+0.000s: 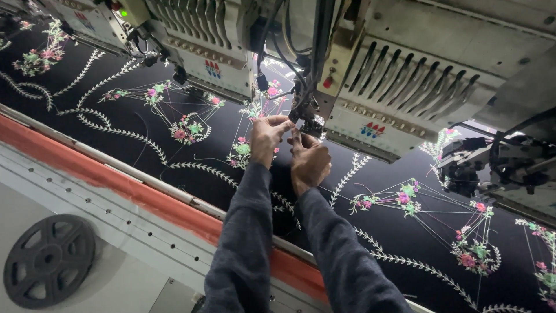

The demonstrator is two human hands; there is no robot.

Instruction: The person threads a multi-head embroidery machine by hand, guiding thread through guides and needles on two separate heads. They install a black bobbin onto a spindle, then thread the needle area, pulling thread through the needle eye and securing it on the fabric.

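Reaching up under the embroidery head (370,87), both hands work at the needle area (307,119) between them. Left hand (267,139): fingers pinched narrow at the tips, seemingly on a fine thread, though the thread itself is too thin to confirm. Right hand (310,162): fingers curled up against the needle area, touching the metal; whether it grips anything cannot be told. Both sleeves are dark grey. Below lies black cloth (174,87), stretched flat, stitched with pink and green flowers (185,128) and white vine lines; loose threads run between motifs. A red rail (116,182) edges the cloth; a grey reel (49,261) sits on the pale panel lower left. Judgement: this step calls for steady fingertips, thread kept taut and short, wrists clear of the cloth so the stitched work is not dragged, and fingers kept beside the needle, not beneath it.
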